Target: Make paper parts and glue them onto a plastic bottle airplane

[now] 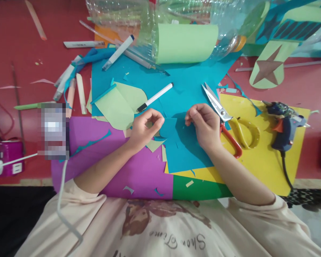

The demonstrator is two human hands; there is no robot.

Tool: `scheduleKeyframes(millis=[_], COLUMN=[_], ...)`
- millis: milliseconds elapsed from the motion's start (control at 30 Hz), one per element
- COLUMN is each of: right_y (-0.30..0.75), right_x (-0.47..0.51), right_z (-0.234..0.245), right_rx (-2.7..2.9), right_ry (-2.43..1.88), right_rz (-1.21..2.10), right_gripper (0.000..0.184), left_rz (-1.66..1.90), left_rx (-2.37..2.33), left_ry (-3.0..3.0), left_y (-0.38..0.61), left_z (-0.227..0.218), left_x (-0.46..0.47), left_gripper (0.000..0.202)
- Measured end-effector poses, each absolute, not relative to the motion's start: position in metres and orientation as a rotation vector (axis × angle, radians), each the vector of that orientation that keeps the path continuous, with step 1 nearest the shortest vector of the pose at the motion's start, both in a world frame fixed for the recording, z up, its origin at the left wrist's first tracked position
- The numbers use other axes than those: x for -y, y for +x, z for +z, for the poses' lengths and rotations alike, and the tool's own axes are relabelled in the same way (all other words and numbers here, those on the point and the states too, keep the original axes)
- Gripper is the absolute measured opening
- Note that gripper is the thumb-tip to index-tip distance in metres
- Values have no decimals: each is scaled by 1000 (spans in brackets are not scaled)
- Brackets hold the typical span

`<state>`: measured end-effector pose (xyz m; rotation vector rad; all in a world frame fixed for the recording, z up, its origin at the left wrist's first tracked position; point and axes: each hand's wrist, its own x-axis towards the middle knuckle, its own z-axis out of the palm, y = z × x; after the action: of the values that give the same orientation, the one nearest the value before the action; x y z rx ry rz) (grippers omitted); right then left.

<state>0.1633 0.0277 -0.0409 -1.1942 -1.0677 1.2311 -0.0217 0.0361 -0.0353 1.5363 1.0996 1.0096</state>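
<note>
My left hand (147, 126) is closed, thumb and index finger drawn together in a ring shape. Whether a small piece sits between the fingertips I cannot make out. Under it lie light green paper (120, 107) and scraps of blue paper. A white marker (157, 95) with a black cap rests just above this hand. My right hand (204, 123) is curled closed over the blue paper sheet (184, 153), its grip hidden by the fingers. Beside it, apparently touching the wrist side, lie scissors (220, 110) with one red and one yellow handle, blades parted slightly.
A glue gun (286, 132) lies on yellow paper (259, 167) at the right. Clear plastic bottles (230, 44) lie across the back. Several markers and a craft knife (147, 62) are at upper left. A corded, blurred-out device (53, 132) stands on the left near purple paper (96, 153).
</note>
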Motion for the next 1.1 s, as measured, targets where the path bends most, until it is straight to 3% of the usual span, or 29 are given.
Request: scheduleKeyframes(millis=[333,467,567,800,1100], right_y=[163,162,160,157,155], right_x=[-23,-23,-22,-17,-18], right_z=[-36,-35,-38,-43,-40], right_rx=[1261,1323,1382,1579,1520], right_ry=[-1273,-1233,-1192,-1183,-1114], right_rz=[1176,1077,1155,1169,1224], right_gripper=[59,31,32,14,21], left_rz=[988,964,944,798,871], left_rx=[-1113,-1123,-1128,-1013,-1025], left_ry=[1505,1521,1564,1795,1805], left_y=[-22,-22,-23,-23,-22], left_z=[-36,-37,-37,-37,-39], left_x=[-37,-36,-34,-33,-33], left_gripper=[35,37,36,36,34])
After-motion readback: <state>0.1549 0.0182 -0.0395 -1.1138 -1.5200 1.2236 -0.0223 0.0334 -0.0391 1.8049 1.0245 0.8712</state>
